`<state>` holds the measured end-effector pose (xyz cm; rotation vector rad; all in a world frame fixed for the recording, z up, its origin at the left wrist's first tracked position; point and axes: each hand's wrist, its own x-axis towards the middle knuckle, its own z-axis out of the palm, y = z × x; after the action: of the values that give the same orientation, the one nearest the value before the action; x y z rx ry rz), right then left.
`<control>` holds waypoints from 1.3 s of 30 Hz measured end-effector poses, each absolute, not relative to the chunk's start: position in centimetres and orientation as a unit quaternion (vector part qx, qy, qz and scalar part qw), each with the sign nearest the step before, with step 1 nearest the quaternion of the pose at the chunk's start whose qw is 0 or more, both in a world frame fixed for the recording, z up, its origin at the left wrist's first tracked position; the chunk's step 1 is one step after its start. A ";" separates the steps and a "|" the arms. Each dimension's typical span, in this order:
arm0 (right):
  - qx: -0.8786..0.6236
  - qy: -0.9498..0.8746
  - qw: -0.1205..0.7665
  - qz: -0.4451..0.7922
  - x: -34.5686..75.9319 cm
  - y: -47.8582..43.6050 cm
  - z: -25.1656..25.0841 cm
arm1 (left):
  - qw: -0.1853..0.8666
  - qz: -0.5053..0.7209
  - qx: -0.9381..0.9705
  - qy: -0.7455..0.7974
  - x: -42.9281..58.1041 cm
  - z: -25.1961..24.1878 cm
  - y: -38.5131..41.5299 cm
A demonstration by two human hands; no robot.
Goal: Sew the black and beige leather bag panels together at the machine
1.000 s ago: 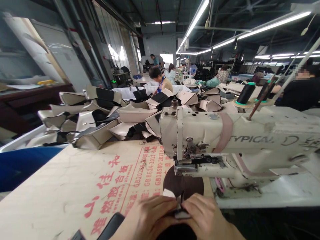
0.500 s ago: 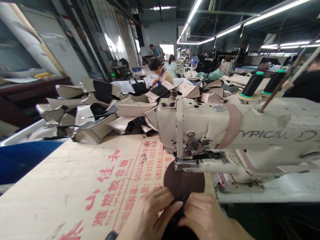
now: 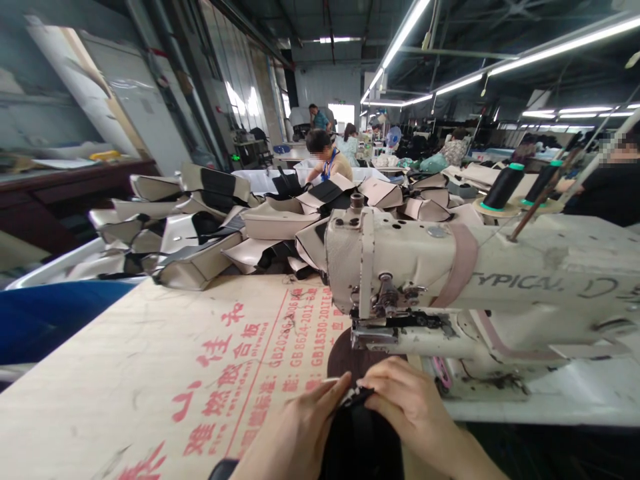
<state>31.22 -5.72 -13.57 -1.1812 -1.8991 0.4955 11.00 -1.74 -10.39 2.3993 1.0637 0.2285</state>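
My left hand (image 3: 311, 417) and my right hand (image 3: 407, 403) are close together at the bottom centre, in front of the sewing machine (image 3: 415, 250). Between them is a black piece of soft material (image 3: 363, 443), its upper edge pinched in the fingertips of both. Its kind cannot be made out, and its lower part runs out of view. Just beyond the fingertips lies a dark brown round disc (image 3: 343, 353), partly under the machine's narrow arm and partly covered by my hands. The black piece is apart from the needle area.
A plywood board (image 3: 190, 373) with red lettering forms the work surface. Beige and black sewn pieces (image 3: 195, 257) are heaped at its far edge. Black thread cones (image 3: 504, 187) stand behind the machine. A blue bin (image 3: 55, 320) is at left. A co-worker (image 3: 325, 160) sits beyond the heap.
My right hand has moved up and its fingers have shifted along the edge. More of the black piece now shows between my hands. The view has tilted slightly.
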 end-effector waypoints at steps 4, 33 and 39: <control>-0.496 -0.717 0.435 0.224 30.6 -6.0 -13.7 | 0.207 0.058 0.887 0.410 12.2 -10.6 -1.0; -0.506 -0.737 0.355 0.273 32.7 -5.4 -14.5 | 0.395 0.069 0.796 0.453 16.4 -11.2 2.4; -0.554 -0.656 0.447 0.250 32.0 -5.6 -15.2 | 0.441 0.068 0.774 0.450 16.7 -12.0 3.2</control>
<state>31.99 -5.60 -15.24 -1.3725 -1.6257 0.6188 16.73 3.25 -11.96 1.9200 1.1159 0.1695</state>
